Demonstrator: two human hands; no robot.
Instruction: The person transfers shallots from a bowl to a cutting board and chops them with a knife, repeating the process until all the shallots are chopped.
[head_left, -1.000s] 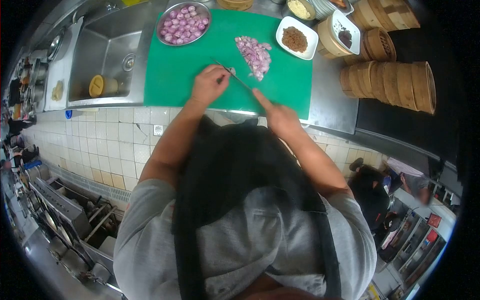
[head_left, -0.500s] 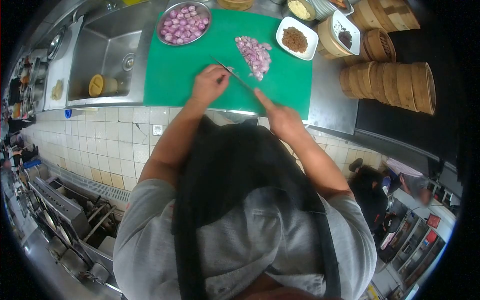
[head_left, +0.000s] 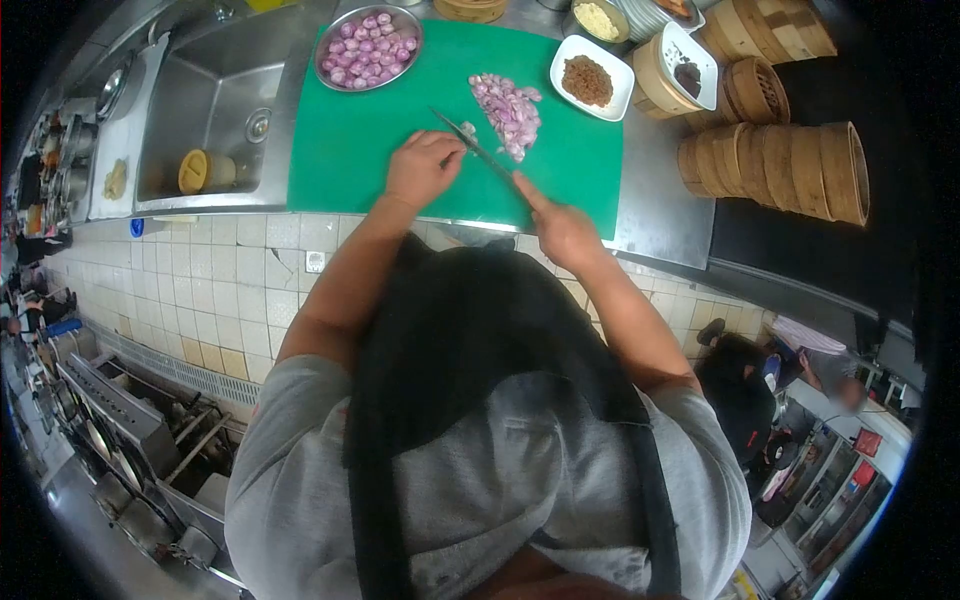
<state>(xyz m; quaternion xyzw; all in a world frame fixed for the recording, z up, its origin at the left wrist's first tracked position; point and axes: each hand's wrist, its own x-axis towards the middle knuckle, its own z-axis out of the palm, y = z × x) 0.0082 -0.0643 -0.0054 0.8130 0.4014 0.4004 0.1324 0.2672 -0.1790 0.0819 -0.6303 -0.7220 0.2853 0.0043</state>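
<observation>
My left hand [head_left: 427, 166] is closed on the green cutting board [head_left: 350, 150], its curled fingers against a shallot that they mostly hide. Right beside those fingertips runs the blade of a kitchen knife [head_left: 482, 152], pointing away and to the left. The knife's handle is in my right hand [head_left: 569, 234], with the index finger stretched along it. A few thin pale slices [head_left: 467, 130] lie by the blade. Further up the board spreads a pile of sliced shallots [head_left: 510, 115]. Whole peeled shallots [head_left: 368, 50] fill a metal bowl [head_left: 322, 75] at the board's upper left.
A white dish [head_left: 622, 100] of brown minced food stands at the board's upper right. Beyond it are another white dish [head_left: 708, 60] and stacked bamboo steamers [head_left: 775, 170]. On the left is a sink [head_left: 205, 110] holding a yellow-lidded container [head_left: 195, 172]. Another person [head_left: 740, 390] is at lower right.
The knife has shifted slightly, its tip now a little further right and its blade a bit further from my left fingers. My right hand has moved slightly with it.
</observation>
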